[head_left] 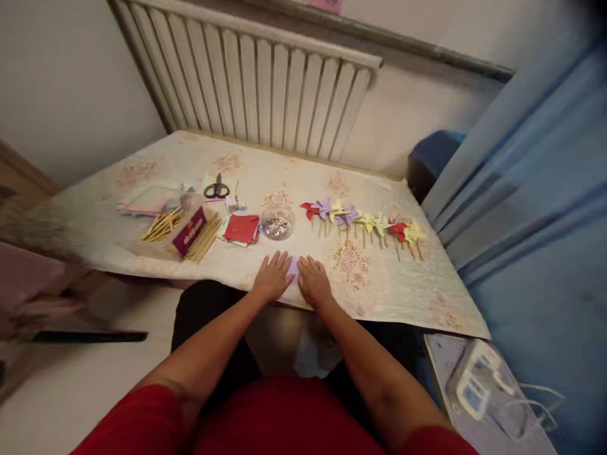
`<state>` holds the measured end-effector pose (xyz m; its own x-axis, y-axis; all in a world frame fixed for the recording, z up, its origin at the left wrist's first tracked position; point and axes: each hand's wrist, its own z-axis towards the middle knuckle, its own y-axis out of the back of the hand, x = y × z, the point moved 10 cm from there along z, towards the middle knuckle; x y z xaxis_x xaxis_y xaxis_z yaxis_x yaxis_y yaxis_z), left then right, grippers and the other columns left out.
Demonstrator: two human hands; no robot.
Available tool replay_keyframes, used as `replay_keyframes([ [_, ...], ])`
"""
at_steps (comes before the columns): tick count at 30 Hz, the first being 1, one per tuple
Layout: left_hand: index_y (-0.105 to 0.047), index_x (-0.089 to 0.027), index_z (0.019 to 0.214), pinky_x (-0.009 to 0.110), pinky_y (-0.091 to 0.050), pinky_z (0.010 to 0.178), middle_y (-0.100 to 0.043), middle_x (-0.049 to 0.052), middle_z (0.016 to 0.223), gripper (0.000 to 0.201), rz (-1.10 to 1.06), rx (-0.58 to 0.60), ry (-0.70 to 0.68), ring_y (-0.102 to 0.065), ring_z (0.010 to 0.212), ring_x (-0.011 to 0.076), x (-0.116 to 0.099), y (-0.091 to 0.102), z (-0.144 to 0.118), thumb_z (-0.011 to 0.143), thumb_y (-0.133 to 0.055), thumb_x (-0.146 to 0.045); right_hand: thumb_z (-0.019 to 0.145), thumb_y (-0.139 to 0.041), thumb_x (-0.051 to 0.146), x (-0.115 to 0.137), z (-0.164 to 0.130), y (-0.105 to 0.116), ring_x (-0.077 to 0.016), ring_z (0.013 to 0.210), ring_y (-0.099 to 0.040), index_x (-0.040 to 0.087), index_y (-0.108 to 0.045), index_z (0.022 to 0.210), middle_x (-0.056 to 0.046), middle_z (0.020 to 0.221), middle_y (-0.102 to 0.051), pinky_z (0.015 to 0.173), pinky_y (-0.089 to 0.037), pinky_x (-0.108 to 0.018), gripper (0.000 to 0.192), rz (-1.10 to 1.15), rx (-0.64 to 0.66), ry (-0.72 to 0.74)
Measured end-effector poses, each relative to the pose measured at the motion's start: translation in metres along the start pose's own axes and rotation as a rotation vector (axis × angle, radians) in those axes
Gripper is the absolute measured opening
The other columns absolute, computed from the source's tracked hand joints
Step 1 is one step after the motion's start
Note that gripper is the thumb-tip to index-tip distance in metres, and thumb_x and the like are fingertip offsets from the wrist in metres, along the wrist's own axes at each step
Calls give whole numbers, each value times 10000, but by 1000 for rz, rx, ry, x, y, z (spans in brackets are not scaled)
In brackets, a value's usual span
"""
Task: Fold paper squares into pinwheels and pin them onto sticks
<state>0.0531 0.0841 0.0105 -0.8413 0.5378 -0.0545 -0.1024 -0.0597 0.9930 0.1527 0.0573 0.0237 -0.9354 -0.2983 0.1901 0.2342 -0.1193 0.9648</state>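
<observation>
A purple paper piece lies flat near the front edge of the table. My left hand rests on its left side with fingers stretched out, and my right hand lies on its right side, fingers also extended. Both palms cover parts of the paper. Just beyond are a stack of red paper squares and a round clear container of small shiny pieces. To the right, several paper pinwheels on sticks lie in a row.
Black-handled scissors lie at the back left. A plastic box with wooden sticks stands front left. A radiator lines the wall; a blue curtain hangs right. White devices with cables sit at lower right.
</observation>
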Motion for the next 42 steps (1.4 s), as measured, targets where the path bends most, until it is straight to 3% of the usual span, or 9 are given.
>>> replay_keyframes([
  [16, -425, -176, 1563, 578, -229, 1240, -354, 115, 1654, 589, -14, -10, -28, -271, 1550, 312, 8, -1, -20, 1029, -357, -416, 982, -486, 182, -3, 0, 0, -312, 1448, -425, 154, -565, 1411, -130, 1512, -554, 1182, -292, -507, 438, 19, -120, 37],
  [26, -467, -178, 1537, 577, -264, 1227, -410, 107, 1626, 555, 2, -60, -69, -313, 1531, 317, 4, 5, -37, 1031, -363, -379, 984, -480, 185, -3, 0, -2, -313, 1457, -417, 150, -560, 1412, -129, 1523, -544, 1184, -297, -510, 437, 9, -113, 33],
  [42, -560, -197, 1456, 606, -303, 1185, -482, 156, 1572, 496, 10, -66, -34, -354, 1505, 344, -9, 8, -25, 1023, -391, -367, 987, -477, 196, -4, -1, -4, -301, 1467, -406, 149, -551, 1422, -132, 1525, -541, 1197, -279, -504, 444, 5, -124, 36],
])
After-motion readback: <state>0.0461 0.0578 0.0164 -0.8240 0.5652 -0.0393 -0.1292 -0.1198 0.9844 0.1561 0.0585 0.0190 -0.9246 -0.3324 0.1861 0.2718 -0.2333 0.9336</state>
